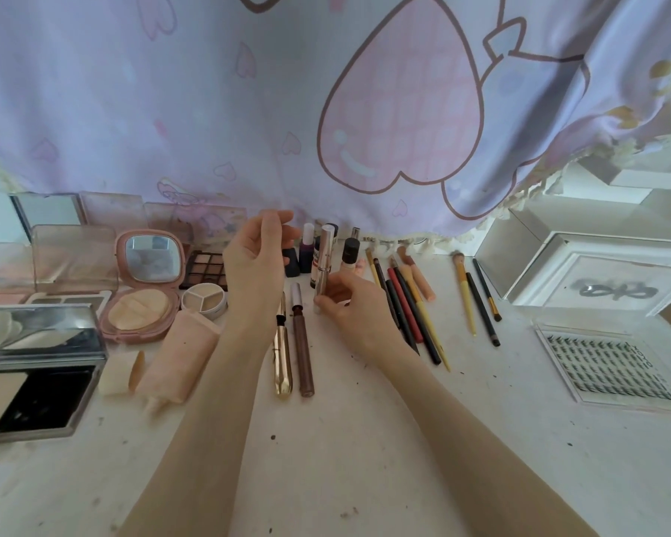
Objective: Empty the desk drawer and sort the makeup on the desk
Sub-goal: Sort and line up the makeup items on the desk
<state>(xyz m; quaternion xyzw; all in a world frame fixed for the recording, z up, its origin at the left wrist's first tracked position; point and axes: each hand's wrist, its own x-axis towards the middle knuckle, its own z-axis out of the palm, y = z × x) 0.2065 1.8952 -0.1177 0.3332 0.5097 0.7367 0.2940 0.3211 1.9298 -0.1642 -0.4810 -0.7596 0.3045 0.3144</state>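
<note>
Right hand (347,304) pinches the lower end of a silver tube (323,265), thumb and fingertips curled round its base. Tube stands upright, long axis vertical, base at or just above the desk (365,459); contact can't be confirmed.

Left hand (254,261) hovers just left of the tube, palm toward it, fingers loosely curved, holding nothing. Not touching.

Key relation: the tube sits at the front edge of the standing bottles (328,253) at the back of the desk, right in front of them. Two laid-flat sticks, gold tube (282,358) and brown tube (302,343), lie just left and nearer the person, long axes running front to back. Pencils and brushes (407,308) fan out to the right.

Judgement: right hand owns the move. Either the tube stays upright with the bottles, needing only a short push back, or it tips to lie parallel beside the brown tube. Left hand is close enough to steady or take the cap end.

Drawer isn't in view.
</note>
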